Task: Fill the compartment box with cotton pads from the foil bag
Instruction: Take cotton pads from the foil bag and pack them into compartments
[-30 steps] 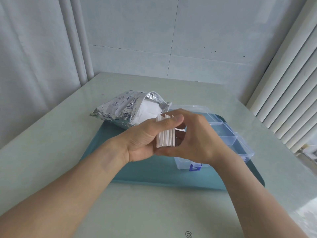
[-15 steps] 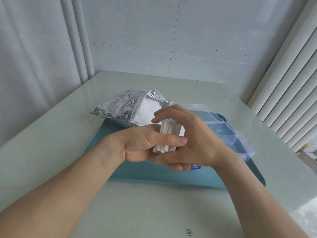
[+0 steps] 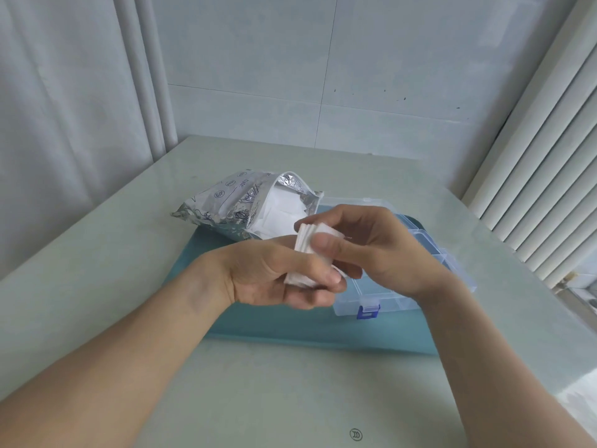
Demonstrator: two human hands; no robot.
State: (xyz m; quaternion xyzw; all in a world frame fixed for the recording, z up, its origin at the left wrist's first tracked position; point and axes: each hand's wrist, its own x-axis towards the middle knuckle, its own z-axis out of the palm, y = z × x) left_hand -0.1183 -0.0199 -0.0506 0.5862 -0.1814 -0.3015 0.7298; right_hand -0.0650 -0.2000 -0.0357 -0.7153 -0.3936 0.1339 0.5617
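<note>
Both hands (image 3: 323, 253) hold a stack of pads (image 3: 305, 257) mid-frame, fingers curled round it. The box (image 3: 429, 250) at right looks empty; the bag (image 3: 245, 205) holds more.

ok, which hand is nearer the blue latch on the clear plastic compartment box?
Right. The right hand is above the clear plastic compartment box, over the blue latch. The left hand sits left of the box, farther off. Both hold the stack of white cotton pads.

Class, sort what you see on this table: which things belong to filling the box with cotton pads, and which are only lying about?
Belong to the job: foil bag, open; stack of pads, held by left hand and right hand; compartment box.

Lying about: teal tray under bag and box; table.
</note>
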